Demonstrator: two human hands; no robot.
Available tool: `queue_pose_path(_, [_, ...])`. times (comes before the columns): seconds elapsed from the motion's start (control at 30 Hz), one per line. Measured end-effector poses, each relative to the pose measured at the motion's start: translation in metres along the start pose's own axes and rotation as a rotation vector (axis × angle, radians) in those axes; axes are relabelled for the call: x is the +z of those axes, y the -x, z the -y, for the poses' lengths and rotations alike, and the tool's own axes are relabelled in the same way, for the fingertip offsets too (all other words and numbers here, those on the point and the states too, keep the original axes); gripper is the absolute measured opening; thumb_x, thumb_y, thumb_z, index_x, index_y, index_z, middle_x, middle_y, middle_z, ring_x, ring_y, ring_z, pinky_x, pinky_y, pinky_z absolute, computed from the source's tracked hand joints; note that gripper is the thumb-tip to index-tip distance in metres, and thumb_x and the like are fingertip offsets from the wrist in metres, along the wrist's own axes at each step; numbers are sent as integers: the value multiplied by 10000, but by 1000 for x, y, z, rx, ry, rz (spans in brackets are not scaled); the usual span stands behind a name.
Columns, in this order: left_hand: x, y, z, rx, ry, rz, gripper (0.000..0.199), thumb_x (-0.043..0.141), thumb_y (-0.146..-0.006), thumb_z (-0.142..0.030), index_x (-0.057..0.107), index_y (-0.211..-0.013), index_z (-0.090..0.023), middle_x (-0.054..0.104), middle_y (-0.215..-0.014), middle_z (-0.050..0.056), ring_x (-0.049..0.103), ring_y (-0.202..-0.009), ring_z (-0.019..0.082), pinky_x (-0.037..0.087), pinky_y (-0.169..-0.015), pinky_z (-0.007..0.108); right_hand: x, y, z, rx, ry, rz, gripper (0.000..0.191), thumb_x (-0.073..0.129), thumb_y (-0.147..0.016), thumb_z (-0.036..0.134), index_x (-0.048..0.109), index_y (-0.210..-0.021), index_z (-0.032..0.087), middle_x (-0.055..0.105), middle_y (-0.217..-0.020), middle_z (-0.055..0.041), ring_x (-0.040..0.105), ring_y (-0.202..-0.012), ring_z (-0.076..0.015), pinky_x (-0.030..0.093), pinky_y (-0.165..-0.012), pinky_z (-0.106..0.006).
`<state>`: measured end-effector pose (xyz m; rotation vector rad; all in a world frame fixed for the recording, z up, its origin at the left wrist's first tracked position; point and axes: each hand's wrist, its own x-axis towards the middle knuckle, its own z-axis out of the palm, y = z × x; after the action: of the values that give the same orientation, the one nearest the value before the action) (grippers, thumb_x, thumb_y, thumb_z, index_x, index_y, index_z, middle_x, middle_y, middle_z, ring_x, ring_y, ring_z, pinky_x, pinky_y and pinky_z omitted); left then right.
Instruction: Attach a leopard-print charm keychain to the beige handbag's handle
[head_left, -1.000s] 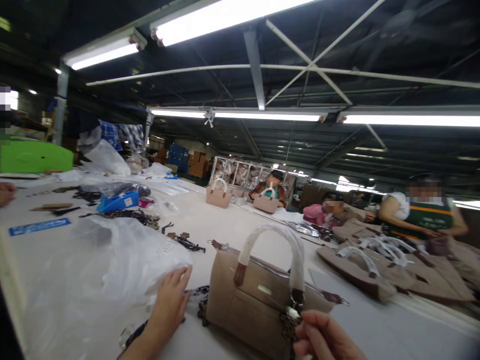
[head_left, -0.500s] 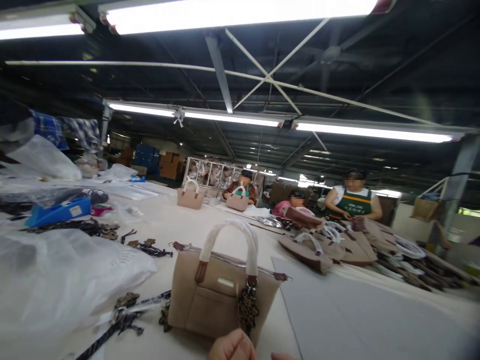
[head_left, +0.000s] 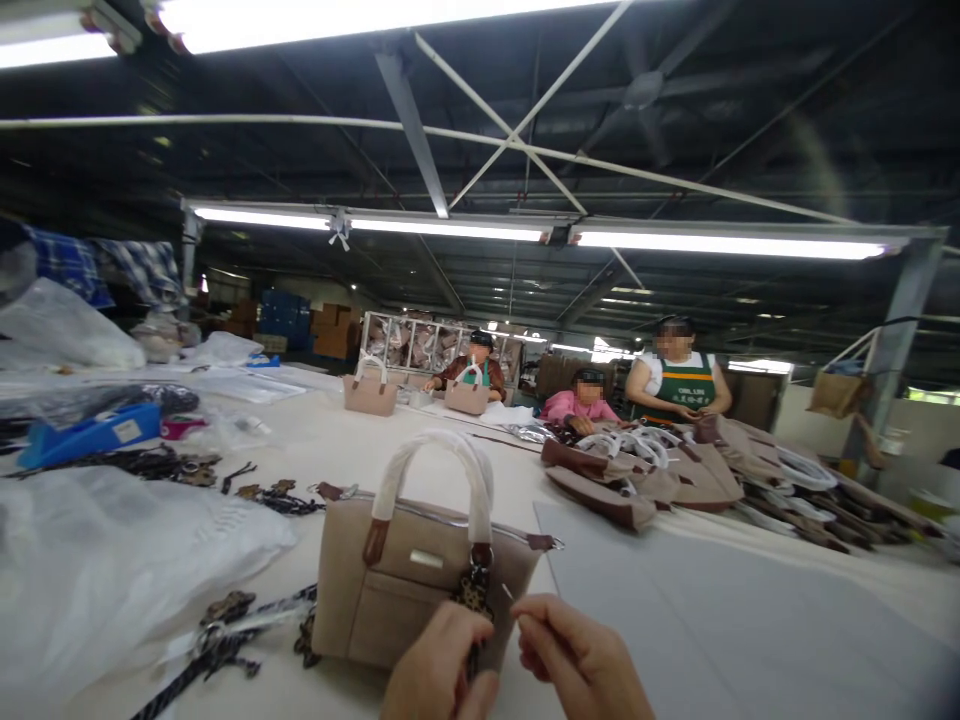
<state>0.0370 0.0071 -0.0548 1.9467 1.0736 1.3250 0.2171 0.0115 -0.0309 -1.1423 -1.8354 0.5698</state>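
Observation:
A beige handbag (head_left: 375, 570) stands upright on the table in front of me, its two handles (head_left: 394, 480) wrapped in white. Brown leather tabs and a small metal plate (head_left: 427, 560) show on its front. From the right handle's base hangs a dark patterned bag charm (head_left: 474, 588). My left hand (head_left: 442, 665) is closed around the lower part of this charm, which its fingers partly hide. To the right, my right hand (head_left: 585, 655) pinches a thin white strip (head_left: 508, 592) between thumb and forefinger, its tip pointing up beside the bag.
Left of the bag lie more charms with dark straps (head_left: 225, 640), clear plastic (head_left: 142, 560) and a blue tape dispenser (head_left: 97, 436). A grey board (head_left: 720, 600) covers the table at right, with piled handbags (head_left: 705, 475) behind it. Several co-workers (head_left: 679, 385) are across the table.
My right hand has come into view with the thin white strip. The left hand has risen to the charm. The view has shifted, so the bag appears slightly further left.

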Motion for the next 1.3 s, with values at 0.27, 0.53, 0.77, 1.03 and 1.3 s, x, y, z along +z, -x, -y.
queue_pose_path(0.27, [8,-33,-17,-129,-711,-234,258,717,-737,-319,620,-939,-190,605,-969,77,557,-948,300,404,-823,407,-9,-25,-22,-205,793,-42,254,405,-974,216,624,-853,265,650,-760,20,661,-669,-194,337,-553,-292])
queue_pose_path(0.53, [23,-32,0,-104,-744,-261,209,550,-748,-104,591,-937,-184,583,-967,82,529,-948,290,392,-827,404,-8,-27,-21,-202,907,-95,205,497,-944,198,625,-802,270,630,-716,37,650,-624,-190,271,-539,-319])
queue_pose_path(0.77, [16,-29,14,-63,-727,-223,236,330,-911,-99,523,-832,-211,595,-872,60,587,-858,228,390,-730,329,-6,-32,-15,-209,888,-83,217,501,-944,206,624,-769,245,646,-717,26,655,-630,-181,252,-533,-315])
queue_pose_path(1.03, [20,-25,21,-259,-12,-236,154,417,-897,-309,496,-805,-215,554,-670,-6,550,-633,174,394,-615,269,-5,-36,-2,-84,928,62,226,477,-959,176,634,-809,237,667,-797,-4,674,-708,-209,225,-555,-323])
queue_pose_path(1.3, [36,-24,22,-372,484,-342,227,625,-743,-378,609,-769,-154,598,-692,-2,533,-659,141,450,-615,221,-6,-39,8,-114,965,70,207,509,-958,191,634,-799,236,667,-769,4,674,-698,-194,214,-544,-318])
